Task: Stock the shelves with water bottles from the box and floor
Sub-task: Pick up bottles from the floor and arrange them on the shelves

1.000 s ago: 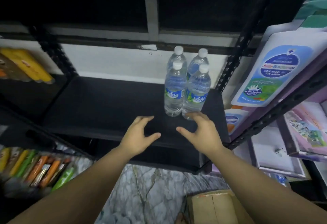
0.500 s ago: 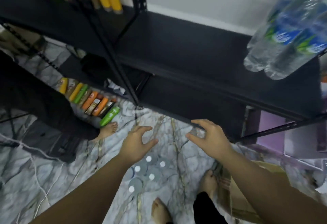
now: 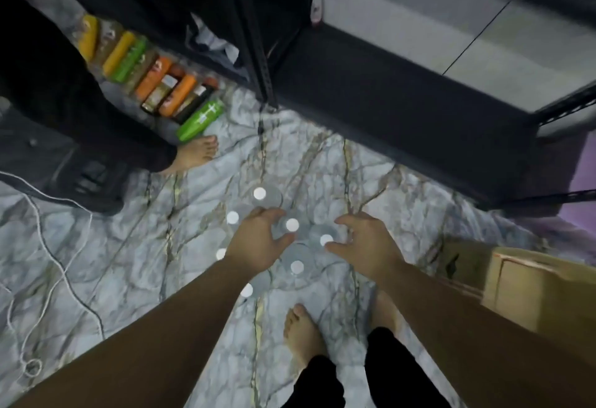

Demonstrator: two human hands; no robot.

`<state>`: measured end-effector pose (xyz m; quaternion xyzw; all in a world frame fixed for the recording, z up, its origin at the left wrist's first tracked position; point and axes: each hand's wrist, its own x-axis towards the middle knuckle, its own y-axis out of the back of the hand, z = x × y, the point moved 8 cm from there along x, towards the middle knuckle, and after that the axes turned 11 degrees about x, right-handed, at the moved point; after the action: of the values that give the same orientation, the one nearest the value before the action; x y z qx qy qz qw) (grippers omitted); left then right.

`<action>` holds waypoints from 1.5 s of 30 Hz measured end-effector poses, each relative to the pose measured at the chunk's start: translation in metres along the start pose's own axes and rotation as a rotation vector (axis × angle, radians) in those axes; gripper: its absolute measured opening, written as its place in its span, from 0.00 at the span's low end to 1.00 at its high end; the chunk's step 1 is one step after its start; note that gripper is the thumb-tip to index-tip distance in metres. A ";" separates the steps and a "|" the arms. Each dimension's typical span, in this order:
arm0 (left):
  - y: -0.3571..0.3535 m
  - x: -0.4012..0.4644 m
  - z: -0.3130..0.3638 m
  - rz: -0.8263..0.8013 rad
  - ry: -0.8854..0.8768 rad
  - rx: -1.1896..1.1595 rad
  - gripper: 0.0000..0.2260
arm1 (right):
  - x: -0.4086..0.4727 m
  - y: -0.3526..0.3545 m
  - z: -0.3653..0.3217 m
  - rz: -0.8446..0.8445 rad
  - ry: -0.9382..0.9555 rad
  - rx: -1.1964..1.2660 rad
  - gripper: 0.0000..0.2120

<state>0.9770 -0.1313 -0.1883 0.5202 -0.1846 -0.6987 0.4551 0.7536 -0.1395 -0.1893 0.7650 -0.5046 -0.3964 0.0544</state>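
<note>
Bent over a cluster of bottles (image 3: 292,225) standing on the marble floor (image 3: 129,246), seen cap-up from above. Left hand (image 3: 258,243) spread loosely above them, holding nothing; right hand (image 3: 364,246) likewise spread and bare, just beside a cap (image 3: 326,240). About seven caps countable, so plenty left down here. Box (image 3: 532,291) at right, contents hidden. Bottom shelf (image 3: 403,101) bare where visible; no stocked bottles anywhere in view, so impossible to judge how much is done. Probably a two-bottle pickup next, one per hand.
</note>
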 end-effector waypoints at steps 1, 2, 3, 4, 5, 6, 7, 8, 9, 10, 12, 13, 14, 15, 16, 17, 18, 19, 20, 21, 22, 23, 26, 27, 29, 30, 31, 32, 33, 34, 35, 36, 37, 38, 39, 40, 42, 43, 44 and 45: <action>-0.014 0.012 -0.006 0.004 -0.002 0.016 0.25 | 0.011 -0.015 0.014 -0.014 -0.012 -0.021 0.19; -0.026 0.024 -0.010 0.016 -0.009 0.034 0.25 | 0.021 -0.029 0.027 -0.022 -0.018 -0.034 0.20; -0.040 0.036 -0.016 0.023 -0.012 0.046 0.25 | 0.030 -0.042 0.039 -0.029 -0.019 -0.042 0.21; -0.053 0.045 -0.022 0.027 -0.012 0.051 0.25 | 0.037 -0.055 0.051 -0.034 -0.019 -0.051 0.20; -0.064 0.054 -0.026 0.031 -0.011 0.056 0.24 | 0.042 -0.065 0.059 -0.033 -0.018 -0.071 0.20; -0.076 0.060 -0.030 0.033 -0.011 0.062 0.23 | 0.047 -0.073 0.067 -0.032 -0.020 -0.097 0.20; -0.085 0.065 -0.033 0.034 -0.012 0.063 0.22 | 0.050 -0.080 0.073 -0.025 -0.019 -0.121 0.19; -0.092 0.068 -0.034 0.040 -0.015 0.054 0.22 | 0.054 -0.084 0.076 -0.011 -0.012 -0.140 0.18; -0.097 0.071 -0.035 0.051 -0.012 0.041 0.23 | 0.058 -0.087 0.079 0.003 -0.004 -0.156 0.17; -0.099 0.074 -0.035 0.065 -0.003 0.034 0.24 | 0.062 -0.090 0.081 0.015 0.007 -0.171 0.15; -0.098 0.082 -0.031 0.087 0.024 0.061 0.20 | 0.068 -0.094 0.080 0.015 0.028 -0.208 0.11; -0.098 0.087 -0.030 0.085 0.040 0.077 0.16 | 0.070 -0.094 0.078 0.013 0.026 -0.217 0.09; -0.096 0.091 -0.028 0.080 0.048 0.088 0.12 | 0.072 -0.093 0.077 0.010 0.022 -0.216 0.09; -0.095 0.093 -0.025 0.075 0.044 0.095 0.10 | 0.072 -0.090 0.073 0.001 0.012 -0.214 0.09; -0.093 0.094 -0.022 0.073 0.026 0.107 0.09 | 0.071 -0.085 0.071 0.005 0.008 -0.204 0.08; -0.091 0.093 -0.020 0.074 0.007 0.118 0.07 | 0.068 -0.079 0.068 0.011 -0.003 -0.193 0.05; -0.087 0.090 -0.017 0.084 -0.007 0.121 0.06 | 0.065 -0.072 0.064 0.018 -0.007 -0.176 0.04; -0.081 0.086 -0.014 0.101 -0.015 0.116 0.06 | 0.062 -0.064 0.060 0.039 -0.013 -0.154 0.11; -0.072 0.081 -0.009 0.121 -0.024 0.101 0.06 | 0.057 -0.055 0.055 0.061 0.003 -0.134 0.17; -0.062 0.075 -0.003 0.144 -0.035 0.081 0.06 | 0.051 -0.046 0.048 0.081 0.014 -0.120 0.21; -0.051 0.068 0.004 0.164 -0.044 0.064 0.06 | 0.042 -0.035 0.039 0.104 0.029 -0.108 0.21; -0.039 0.060 0.013 0.177 -0.053 0.052 0.06 | 0.031 -0.023 0.030 0.129 0.033 -0.090 0.20; 0.005 0.029 0.041 0.213 -0.113 0.038 0.06 | -0.006 0.020 0.002 0.184 0.043 -0.026 0.07; 0.022 0.017 0.053 0.220 -0.136 0.033 0.05 | -0.019 0.036 -0.009 0.194 0.043 -0.017 0.04; 0.057 -0.009 0.080 0.232 -0.161 0.038 0.06 | -0.047 0.071 -0.035 0.225 0.055 -0.005 0.04; 0.075 -0.022 0.093 0.239 -0.174 0.039 0.07 | -0.061 0.088 -0.049 0.239 0.065 -0.007 0.03; 0.093 -0.035 0.108 0.252 -0.200 0.039 0.07 | -0.075 0.104 -0.064 0.251 0.075 -0.014 0.03; 0.113 -0.049 0.125 0.265 -0.235 0.041 0.08 | -0.090 0.122 -0.080 0.263 0.081 -0.018 0.03; 0.132 -0.062 0.142 0.271 -0.268 0.045 0.07 | -0.105 0.139 -0.094 0.275 0.074 -0.021 0.02; 0.150 -0.074 0.159 0.271 -0.285 0.052 0.07 | -0.120 0.157 -0.108 0.289 0.064 -0.028 0.01; 0.167 -0.086 0.175 0.270 -0.298 0.060 0.07 | -0.135 0.173 -0.121 0.305 0.055 -0.032 0.01; 0.184 -0.096 0.191 0.269 -0.308 0.062 0.07 | -0.148 0.190 -0.132 0.326 0.055 -0.034 0.02; 0.200 -0.106 0.206 0.274 -0.317 0.061 0.06 | -0.161 0.207 -0.143 0.348 0.063 -0.039 0.02; 0.215 -0.115 0.221 0.284 -0.328 0.061 0.06 | -0.173 0.223 -0.152 0.373 0.072 -0.043 0.03; 0.229 -0.122 0.236 0.301 -0.348 0.058 0.05 | -0.184 0.238 -0.159 0.396 0.078 -0.035 0.04; 0.240 -0.129 0.251 0.314 -0.369 0.053 0.05 | -0.196 0.253 -0.166 0.416 0.083 -0.019 0.05; 0.260 -0.140 0.279 0.313 -0.405 0.055 0.04 | -0.216 0.281 -0.177 0.451 0.102 0.013 0.07; 0.269 -0.146 0.293 0.311 -0.418 0.063 0.04 | -0.224 0.294 -0.182 0.464 0.115 0.013 0.08; 0.278 -0.149 0.306 0.319 -0.435 0.074 0.04 | -0.230 0.308 -0.187 0.478 0.131 0.005 0.09; 0.285 -0.151 0.318 0.329 -0.453 0.086 0.05 | -0.234 0.319 -0.192 0.485 0.143 0.000 0.09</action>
<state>0.8255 -0.2222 0.2291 0.3326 -0.3931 -0.7055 0.4869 0.6067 -0.1639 0.2245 0.6478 -0.6682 -0.3168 0.1833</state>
